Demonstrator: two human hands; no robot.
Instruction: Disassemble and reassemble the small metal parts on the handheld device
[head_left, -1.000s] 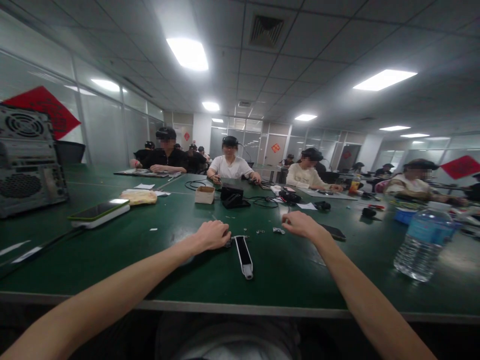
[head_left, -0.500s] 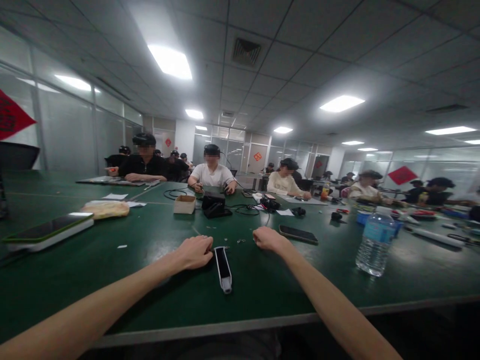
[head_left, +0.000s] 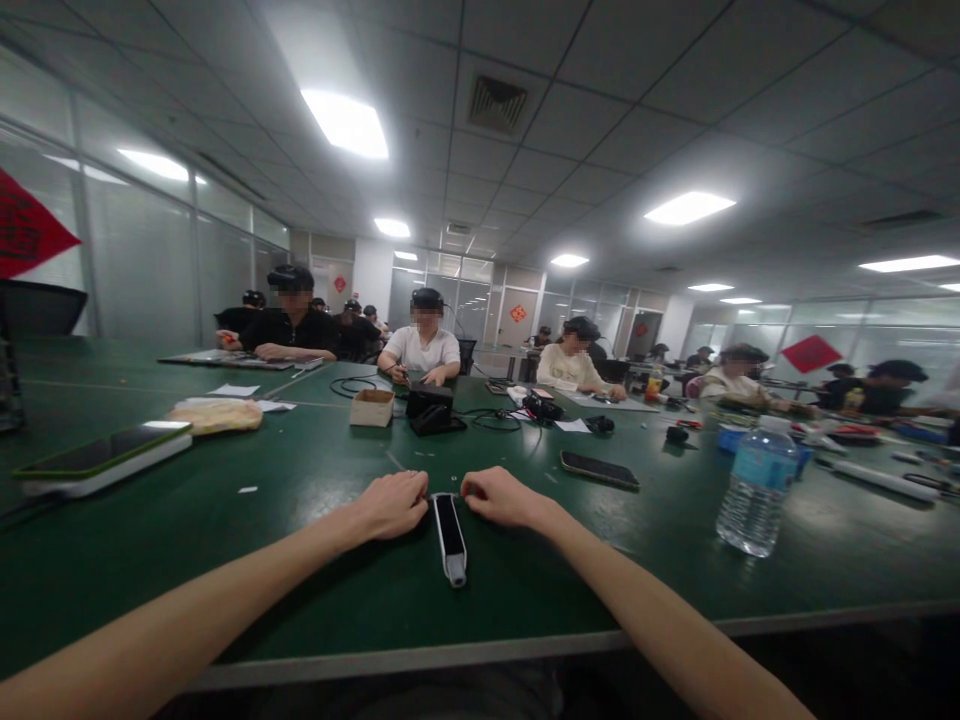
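A slim white-edged device with a black inner face [head_left: 450,535] lies on the green table, its narrow grey end towards me. My left hand [head_left: 394,503] rests at its far left corner with the fingers curled. On the other side, close to the device's far right corner, is my right hand [head_left: 501,496], its thumb and fingers pinched together. Whatever either hand may hold is too small or hidden to make out. A tiny pale piece [head_left: 454,478] sits just beyond the device, between the hands.
A dark phone [head_left: 600,470] and a water bottle [head_left: 756,490] stand to the right. Further off are a small open box [head_left: 372,408], a black stand [head_left: 431,410] and cables. At left lies a green-rimmed device [head_left: 105,460]. Several people sit around the tables.
My right hand has moved left to the device's far corner, over where small loose pieces lay. My left hand and the device have stayed nearly in place.
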